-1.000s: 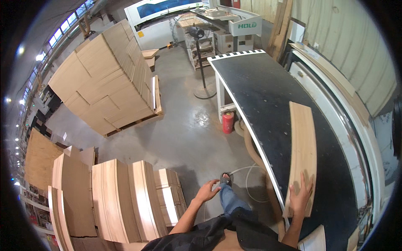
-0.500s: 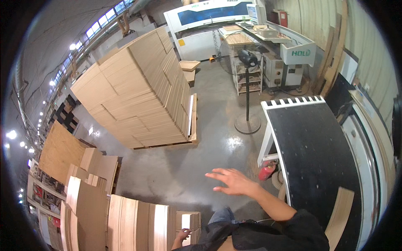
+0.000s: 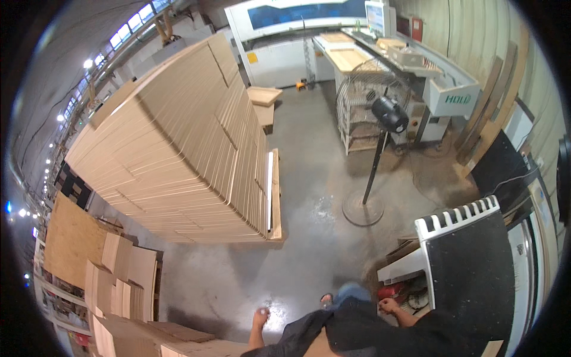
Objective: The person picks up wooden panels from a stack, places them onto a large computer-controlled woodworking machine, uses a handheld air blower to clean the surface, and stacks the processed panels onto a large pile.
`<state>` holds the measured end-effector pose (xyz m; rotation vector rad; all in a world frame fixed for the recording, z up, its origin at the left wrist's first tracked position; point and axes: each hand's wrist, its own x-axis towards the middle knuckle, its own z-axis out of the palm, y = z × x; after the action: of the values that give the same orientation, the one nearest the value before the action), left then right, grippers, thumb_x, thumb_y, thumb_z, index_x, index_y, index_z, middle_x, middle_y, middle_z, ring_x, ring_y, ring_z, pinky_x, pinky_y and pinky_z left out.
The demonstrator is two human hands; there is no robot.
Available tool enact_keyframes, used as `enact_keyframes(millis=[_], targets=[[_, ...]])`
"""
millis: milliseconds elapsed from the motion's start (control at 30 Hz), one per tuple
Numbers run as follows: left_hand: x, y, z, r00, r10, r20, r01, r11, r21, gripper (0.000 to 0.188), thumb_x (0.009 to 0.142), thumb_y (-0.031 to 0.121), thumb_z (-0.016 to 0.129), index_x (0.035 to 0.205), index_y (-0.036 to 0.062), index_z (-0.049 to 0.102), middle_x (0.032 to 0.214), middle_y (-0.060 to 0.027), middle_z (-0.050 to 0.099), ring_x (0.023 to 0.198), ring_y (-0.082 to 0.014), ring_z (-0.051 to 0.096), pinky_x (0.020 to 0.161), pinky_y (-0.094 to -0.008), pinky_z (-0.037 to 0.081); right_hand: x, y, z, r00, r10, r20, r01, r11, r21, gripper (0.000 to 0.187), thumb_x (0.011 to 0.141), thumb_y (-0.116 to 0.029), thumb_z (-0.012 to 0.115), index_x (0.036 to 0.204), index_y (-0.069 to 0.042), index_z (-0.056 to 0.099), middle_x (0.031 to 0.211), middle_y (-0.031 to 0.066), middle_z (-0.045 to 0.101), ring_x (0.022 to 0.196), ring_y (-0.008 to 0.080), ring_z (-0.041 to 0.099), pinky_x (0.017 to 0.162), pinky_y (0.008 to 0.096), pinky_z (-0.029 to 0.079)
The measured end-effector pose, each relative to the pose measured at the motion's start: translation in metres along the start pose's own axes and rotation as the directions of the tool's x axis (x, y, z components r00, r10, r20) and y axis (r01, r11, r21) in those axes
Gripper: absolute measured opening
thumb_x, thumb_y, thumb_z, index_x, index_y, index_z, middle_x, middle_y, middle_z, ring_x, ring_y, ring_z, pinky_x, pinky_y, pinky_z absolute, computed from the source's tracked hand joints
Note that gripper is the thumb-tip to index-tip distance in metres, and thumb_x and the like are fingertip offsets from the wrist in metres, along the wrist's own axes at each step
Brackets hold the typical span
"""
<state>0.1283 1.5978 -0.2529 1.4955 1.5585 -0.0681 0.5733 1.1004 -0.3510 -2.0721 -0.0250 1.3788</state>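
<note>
My left hand (image 3: 262, 316) hangs low at my side above the grey floor (image 3: 297, 268), its fingers curled in and nothing visible in them. On the other side my right hand (image 3: 390, 306) is low beside my body, fingers curled, with no object showing in it. It is nearest to the black-topped table (image 3: 470, 268) with a white toothed end, under which something red (image 3: 390, 290) shows. Below and left of my left hand lie stacked pale wood panels (image 3: 178, 332), partly cut off by the lower edge.
A tall stack of light boards (image 3: 178, 137) stands on a pallet (image 3: 275, 220) ahead to the left. A black pedestal fan (image 3: 389, 113) rises ahead to the right. Beyond are a large white machine (image 3: 279, 65) and a shelf rack (image 3: 363, 131). Planks (image 3: 493, 113) lean by the right wall.
I have moved forward: the tall stack and fan are nearer, and the black table has slid back. My left hand has left the wood pieces; my outstretched right hand has dropped and curled.
</note>
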Motion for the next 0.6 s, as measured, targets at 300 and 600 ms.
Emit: enact_keyframes(millis=[300, 600], targets=[[0.209, 0.381, -0.027, 0.954, 0.232, 0.191, -0.195, 0.961, -0.195, 0.033, 0.099, 0.024, 0.065, 0.123, 0.0019, 0.065, 0.093, -0.0099, 0.074, 0.079, -0.0164, 0.070, 0.066, -0.0303, 0.056, 0.058, -0.201, -0.025, 0.953, 0.302, 0.005, -0.301, 0.950, 0.077, 0.027, 0.098, -0.025, 0.060, 0.094, 0.000, 0.071, 0.075, 0.0129, 0.069, 0.063, 0.0235, 0.066, 0.054, 0.0412, 0.051], [0.330, 0.693, -0.047, 0.737, 0.652, 0.179, -0.596, 0.752, -0.284, 0.028, 0.100, 0.011, 0.061, 0.126, -0.0002, 0.065, 0.095, -0.0091, 0.074, 0.090, -0.0156, 0.070, 0.082, -0.0305, 0.055, 0.317, -0.731, -0.032, 0.926, -0.337, -0.171, 0.355, 0.931, 0.084, 0.034, 0.099, -0.032, 0.058, 0.088, -0.001, 0.068, 0.073, 0.0083, 0.069, 0.061, 0.0165, 0.063, 0.054, 0.0324, 0.050]])
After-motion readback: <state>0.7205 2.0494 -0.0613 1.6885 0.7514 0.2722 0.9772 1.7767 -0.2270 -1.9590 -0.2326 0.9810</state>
